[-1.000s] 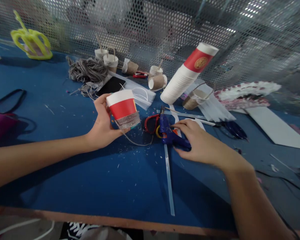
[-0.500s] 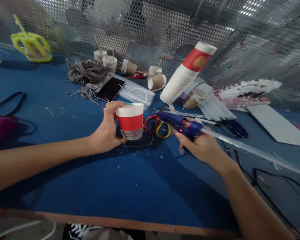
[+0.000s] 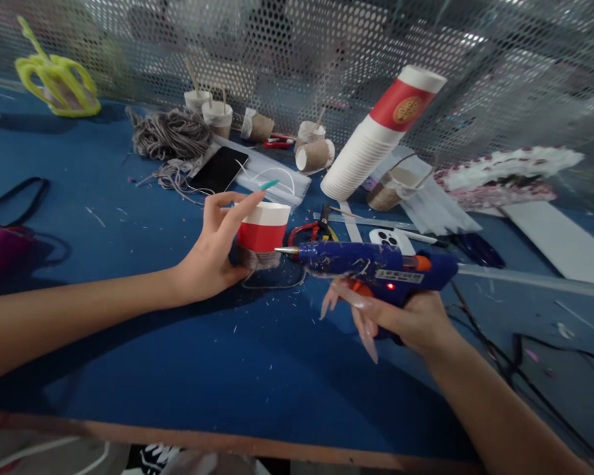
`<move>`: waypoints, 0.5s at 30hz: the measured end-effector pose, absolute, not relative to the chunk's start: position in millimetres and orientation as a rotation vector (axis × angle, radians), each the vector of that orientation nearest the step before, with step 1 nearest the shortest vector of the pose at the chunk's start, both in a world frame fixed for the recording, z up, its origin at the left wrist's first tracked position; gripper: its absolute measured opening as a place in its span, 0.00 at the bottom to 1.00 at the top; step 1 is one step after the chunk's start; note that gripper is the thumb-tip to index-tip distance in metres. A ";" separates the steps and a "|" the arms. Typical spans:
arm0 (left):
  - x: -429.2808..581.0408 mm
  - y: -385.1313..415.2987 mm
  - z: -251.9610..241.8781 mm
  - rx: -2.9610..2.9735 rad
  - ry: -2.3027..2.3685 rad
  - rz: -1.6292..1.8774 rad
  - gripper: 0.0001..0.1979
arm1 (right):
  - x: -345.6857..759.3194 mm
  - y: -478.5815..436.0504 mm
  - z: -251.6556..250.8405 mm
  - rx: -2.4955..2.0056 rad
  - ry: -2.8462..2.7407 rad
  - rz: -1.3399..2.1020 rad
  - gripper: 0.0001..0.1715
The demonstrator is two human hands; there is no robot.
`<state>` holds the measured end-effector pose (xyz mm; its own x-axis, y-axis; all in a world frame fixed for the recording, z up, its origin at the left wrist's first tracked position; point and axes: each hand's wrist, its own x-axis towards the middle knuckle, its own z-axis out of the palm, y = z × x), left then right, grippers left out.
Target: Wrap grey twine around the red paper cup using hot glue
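My left hand (image 3: 210, 254) is around the left side of a red and white paper cup (image 3: 262, 236), its thumb low by the base and one finger raised above the rim. Grey cord (image 3: 260, 258) is wound about the cup's lower part, and a loose length lies on the table in front. My right hand (image 3: 400, 313) grips a blue glue gun (image 3: 346, 257) with a clear glue stick (image 3: 534, 277) out of its back. The gun's metal nozzle points left at the cup's cord-wrapped side; whether it touches cannot be told. Scissors (image 3: 307, 231) lie partly hidden behind the gun.
A leaning stack of paper cups (image 3: 356, 158) stands behind, near several small cord-wrapped cups (image 3: 218, 119). Grey cord bundle (image 3: 171, 135), black phone (image 3: 220, 169) and white phone (image 3: 393, 239) lie around. A black cable (image 3: 480, 336) runs at right; perforated metal mesh (image 3: 287, 53) closes the back.
My right hand has brought the glue gun left and nearer, levelling it with its nozzle by the cup. A finger of my left hand has lifted off the rim.
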<state>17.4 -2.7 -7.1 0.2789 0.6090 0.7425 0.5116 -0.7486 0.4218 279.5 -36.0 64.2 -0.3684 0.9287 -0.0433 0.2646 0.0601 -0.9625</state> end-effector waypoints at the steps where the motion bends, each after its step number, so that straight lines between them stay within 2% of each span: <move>1: 17.0 -2.5 -7.4 2.446 1.051 1.470 0.48 | 277.7 -36.6 63.1 -1.223 -1.737 1.285 0.12; 6: 17.4 -2.4 -8.3 2.462 0.996 1.461 0.46 | 270.5 -36.9 60.5 -1.112 -1.949 1.145 0.11; 11: 19.2 -3.2 -7.9 2.455 1.018 1.437 0.44 | 270.0 -37.2 59.6 -1.106 -1.994 1.058 0.17; 15: 19.6 -5.8 -5.0 2.490 1.070 1.398 0.42 | 267.7 -38.7 61.9 -1.188 -1.983 1.089 0.14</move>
<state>19.6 -5.8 -5.0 0.3349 0.6142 0.7146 0.5299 -0.7499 0.3962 267.7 -38.7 61.9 -0.4366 0.8973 0.0660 0.4254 0.2705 -0.8636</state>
